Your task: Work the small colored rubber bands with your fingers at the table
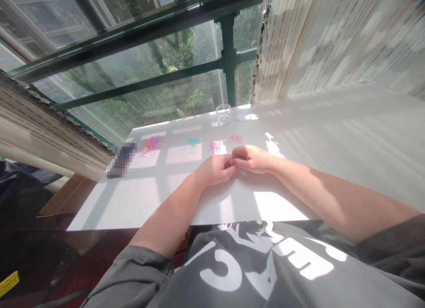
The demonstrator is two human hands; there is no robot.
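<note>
My left hand (215, 168) and my right hand (251, 158) meet over the middle of the white table (139, 197). Their fingers are curled and pinched together around something small and reddish that I cannot make out. Just beyond the hands lie small heaps of thin rubber bands: a pink-purple heap (151, 145), a teal heap (193, 142), a magenta heap (215, 146) and a small pink heap (235, 137). The magenta heap is nearest to my fingers.
A dark blurred flat object (121, 160) lies at the table's left edge. A clear round container (223, 111) and a round lid (243, 116) stand at the far edge by the window. A striped curtain (332, 46) hangs at the right.
</note>
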